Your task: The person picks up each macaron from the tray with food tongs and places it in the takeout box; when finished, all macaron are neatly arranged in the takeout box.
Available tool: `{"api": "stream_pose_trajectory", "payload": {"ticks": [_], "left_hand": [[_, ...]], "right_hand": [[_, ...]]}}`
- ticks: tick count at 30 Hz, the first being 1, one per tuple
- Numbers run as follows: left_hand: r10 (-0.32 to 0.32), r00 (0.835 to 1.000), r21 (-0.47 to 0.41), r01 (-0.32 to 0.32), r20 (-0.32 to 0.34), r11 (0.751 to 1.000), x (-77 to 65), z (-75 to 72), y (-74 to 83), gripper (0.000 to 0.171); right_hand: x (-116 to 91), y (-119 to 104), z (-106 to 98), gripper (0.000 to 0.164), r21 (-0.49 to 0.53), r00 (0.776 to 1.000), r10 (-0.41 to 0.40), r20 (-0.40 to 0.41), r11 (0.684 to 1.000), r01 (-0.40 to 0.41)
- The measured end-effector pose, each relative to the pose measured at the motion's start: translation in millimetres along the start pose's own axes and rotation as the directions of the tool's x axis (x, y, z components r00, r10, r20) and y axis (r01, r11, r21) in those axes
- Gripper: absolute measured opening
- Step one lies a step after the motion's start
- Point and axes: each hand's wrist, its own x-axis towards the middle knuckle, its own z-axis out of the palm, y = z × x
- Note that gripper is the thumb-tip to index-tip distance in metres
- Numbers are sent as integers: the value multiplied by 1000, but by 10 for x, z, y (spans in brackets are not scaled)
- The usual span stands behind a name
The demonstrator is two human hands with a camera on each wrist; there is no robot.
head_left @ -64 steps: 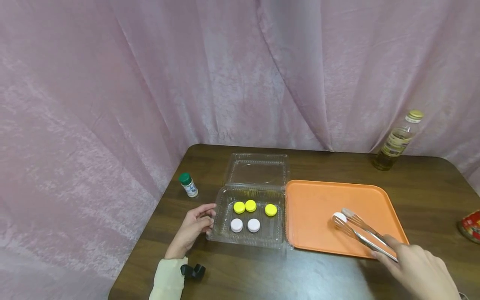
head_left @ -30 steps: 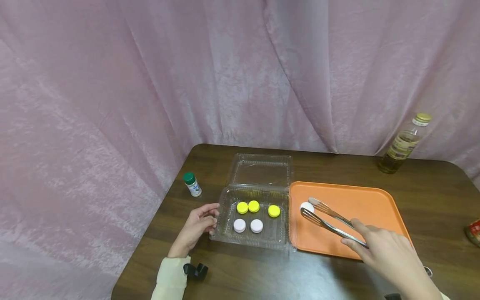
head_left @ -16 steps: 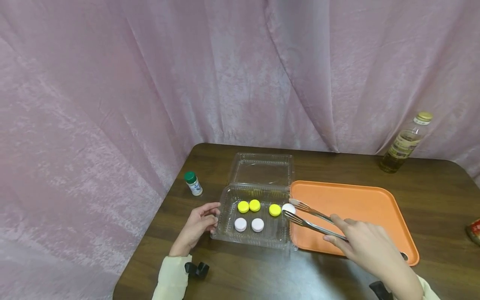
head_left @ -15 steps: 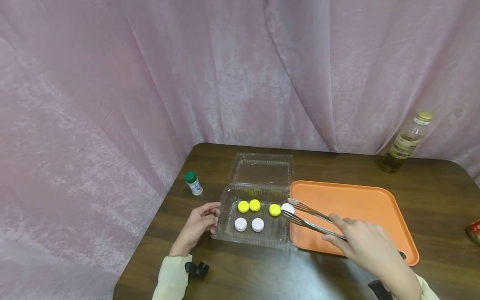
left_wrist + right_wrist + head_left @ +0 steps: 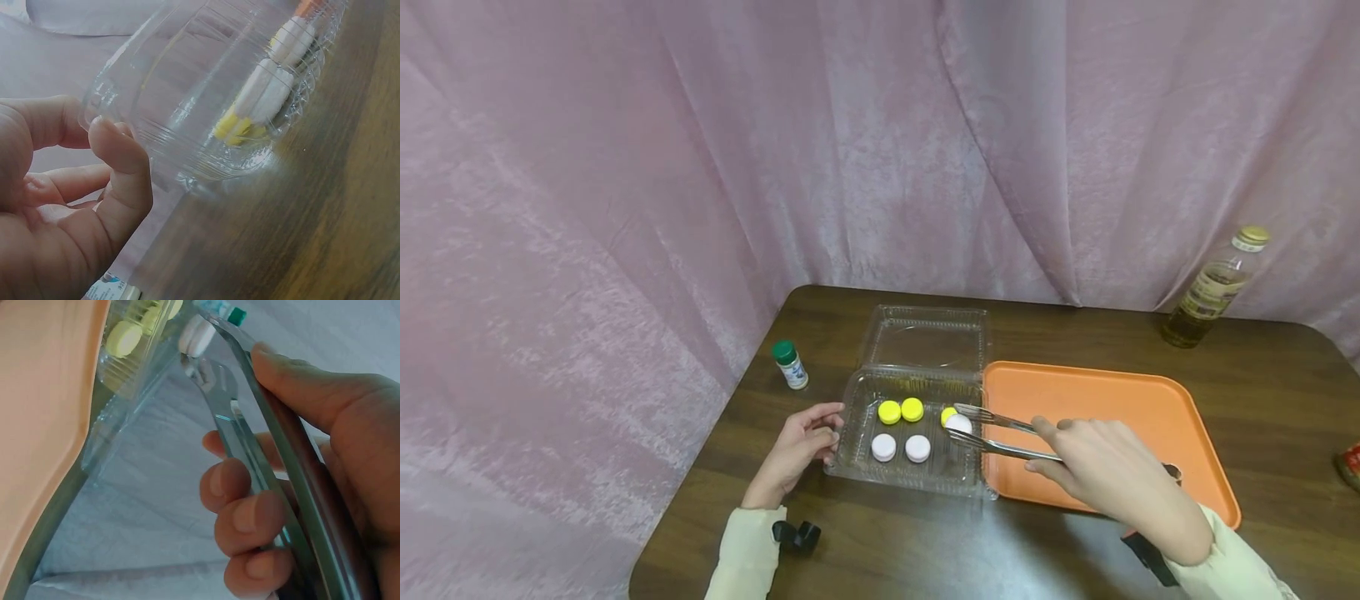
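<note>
My right hand [image 5: 1112, 467] grips a pair of metal tongs [image 5: 1009, 451], seen in the right wrist view with fingers wrapped round both arms. A white macaron-like disc [image 5: 197, 335] is held between the tongs' tips. In the head view it is over the right part of a clear plastic clamshell container [image 5: 936, 477], partly covering a yellow disc [image 5: 948, 415]. Two other yellow discs [image 5: 900, 411] and two white discs [image 5: 900, 448] lie inside. At the container's left side, my left hand [image 5: 793, 454] pinches its rim between thumb and finger, as the left wrist view shows.
An orange tray [image 5: 1097, 396] lies right against the container, whose lid [image 5: 928, 337] is folded back. A green-capped shaker [image 5: 791, 365] stands to the left. An oil bottle [image 5: 1213, 287] stands at the back right, and a red can [image 5: 1351, 465] at the right edge.
My right hand has carried the white disc in the tongs leftward from the orange tray to over the container. The left hand has stayed at the container's rim.
</note>
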Motion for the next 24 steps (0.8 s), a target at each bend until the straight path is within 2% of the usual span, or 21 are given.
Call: {"api": "stream_pose_trajectory", "payload": {"ticks": [7,16,24], "left_hand": [[6,1000,8,-6,7,1000,-2,-5,2,51],[-8,1000,-13,8,-7,1000,11,14,-11,51],[-1,1000,-4,1,5,1000,1,-8,-15,51]], "right_hand": [[193,-1,-10,33,-20,995,-64,80,998,66],[355,-25,71,34,-72,978,-179,104,980,187],[461,-68,154,37,-68,973,-198,120,976,207]]}}
